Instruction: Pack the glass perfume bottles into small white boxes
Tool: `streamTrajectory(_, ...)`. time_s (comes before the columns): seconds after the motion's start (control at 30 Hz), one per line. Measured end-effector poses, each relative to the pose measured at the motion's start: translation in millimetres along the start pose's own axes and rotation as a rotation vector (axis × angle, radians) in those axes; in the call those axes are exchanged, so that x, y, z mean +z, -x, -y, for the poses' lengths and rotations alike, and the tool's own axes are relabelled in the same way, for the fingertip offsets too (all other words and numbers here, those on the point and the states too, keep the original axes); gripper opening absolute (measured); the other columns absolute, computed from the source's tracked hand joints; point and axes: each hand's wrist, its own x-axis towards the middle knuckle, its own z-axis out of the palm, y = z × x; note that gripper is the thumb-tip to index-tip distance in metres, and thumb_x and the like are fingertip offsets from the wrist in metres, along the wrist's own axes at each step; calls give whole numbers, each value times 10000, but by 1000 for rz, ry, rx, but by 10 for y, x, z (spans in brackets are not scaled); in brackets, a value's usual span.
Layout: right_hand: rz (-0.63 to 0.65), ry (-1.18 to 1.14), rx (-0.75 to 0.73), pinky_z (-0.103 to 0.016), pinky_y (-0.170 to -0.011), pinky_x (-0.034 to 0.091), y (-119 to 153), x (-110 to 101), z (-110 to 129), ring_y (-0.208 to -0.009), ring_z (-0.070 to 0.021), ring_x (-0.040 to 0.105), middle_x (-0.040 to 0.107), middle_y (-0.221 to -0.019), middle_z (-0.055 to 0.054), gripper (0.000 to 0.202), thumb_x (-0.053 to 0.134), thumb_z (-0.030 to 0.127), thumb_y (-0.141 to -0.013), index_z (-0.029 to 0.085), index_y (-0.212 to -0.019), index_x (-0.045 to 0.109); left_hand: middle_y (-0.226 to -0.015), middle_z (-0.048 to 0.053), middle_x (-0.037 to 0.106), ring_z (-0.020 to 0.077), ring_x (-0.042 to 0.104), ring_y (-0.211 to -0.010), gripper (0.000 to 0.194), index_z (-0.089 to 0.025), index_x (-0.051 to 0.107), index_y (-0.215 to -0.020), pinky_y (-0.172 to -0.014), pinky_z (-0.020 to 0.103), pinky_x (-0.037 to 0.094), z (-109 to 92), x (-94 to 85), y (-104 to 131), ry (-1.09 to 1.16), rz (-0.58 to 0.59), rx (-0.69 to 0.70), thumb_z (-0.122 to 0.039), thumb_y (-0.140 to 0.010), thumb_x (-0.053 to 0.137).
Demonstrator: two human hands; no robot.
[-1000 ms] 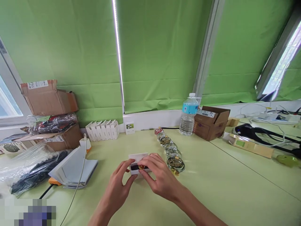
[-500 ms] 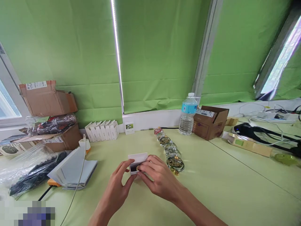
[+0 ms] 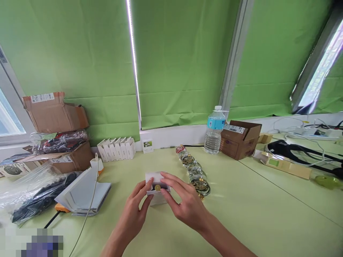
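A small white box [image 3: 158, 200] stands on the table in front of me with its lid flap raised. Inside it, a round gold-coloured piece [image 3: 157, 187] shows against the dark interior. My left hand [image 3: 137, 202] pinches the box's left side between thumb and fingers. On the opposite side, my right hand [image 3: 184, 200] has its fingers at the raised flap and its thumb on the front rim, closed on the box. Just beyond my right hand lies a row of overlapping clear round pieces with gold ornaments [image 3: 195, 170], one reddish at the far end.
Several small white boxes [image 3: 116, 149] line the wall, beside a little picture card [image 3: 148, 145]. A water bottle [image 3: 214, 132] and a brown carton [image 3: 238, 141] stand at the back right. Papers [image 3: 83, 192], cartons [image 3: 53, 114] and a cable occupy the left; cables and straps the right.
My right fingers have drawn back from the box's inside to its right edge. The gold piece, formerly at my right fingertips, now rests in the box, released.
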Motion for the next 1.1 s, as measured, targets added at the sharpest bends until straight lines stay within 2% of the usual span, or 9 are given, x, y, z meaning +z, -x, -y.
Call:
streamTrajectory(0.2,18,8,27,-306,-870,531,25,11,0,-1137,-192,590,541,-1344,-83,350,482,205,-917,212,-1265,512,-1305,16,569,190,532,-1207,352,-380,559,-1258,-994,328,457,-20,-16,-24,39,-18,-5,-299,-924,483)
streamTrajectory(0.4,13,-26,-11,-290,-906,511,31,16,1,-1169,-176,568,577,-1304,-76,354,470,170,-911,203,-1259,519,-1257,-1,601,180,563,-1160,312,-379,608,-1201,-972,306,464,-42,-11,-20,104,-35,-63,-334,-904,524)
streamTrajectory(0.57,7,-59,-46,-273,-872,527,46,34,2,-1129,-171,597,589,-1292,-69,396,490,166,-898,201,-1292,485,-1247,6,607,180,578,-1133,298,-362,629,-1178,-958,293,465,-60,9,-32,160,-39,-100,-355,-898,527)
streamTrajectory(0.73,41,-40,11,-282,-887,523,30,33,10,-1100,-171,612,569,-1314,-64,390,491,186,-900,209,-1289,486,-1260,27,609,195,556,-1173,294,-319,661,-1146,-977,293,449,-85,9,-48,219,-60,-116,-376,-901,509)
streamTrajectory(0.83,19,-11,-2,-289,-907,516,29,53,-21,-1143,-167,580,566,-1314,-57,374,461,163,-913,217,-1282,490,-1242,41,627,215,557,-1171,283,-284,701,-1068,-959,298,457,-108,3,-48,252,-86,-155,-393,-897,504)
streamTrajectory(0.97,-20,43,42,-335,-967,495,36,105,-88,-1208,-181,519,530,-1344,-56,386,423,140,-923,230,-1293,487,-1164,59,667,214,625,-1047,313,-247,632,-1108,-881,307,494,-108,27,-34,332,-164,-246,-421,-861,552)
streamTrajectory(1.1,33,31,180,-345,-954,514,25,131,-134,-1255,-197,469,488,-1382,-60,484,409,155,-921,236,-1398,383,-1047,62,693,194,655,-945,459,-238,478,-1213,-784,285,511,-62,92,-31,465,-250,-345,-441,-821,604)
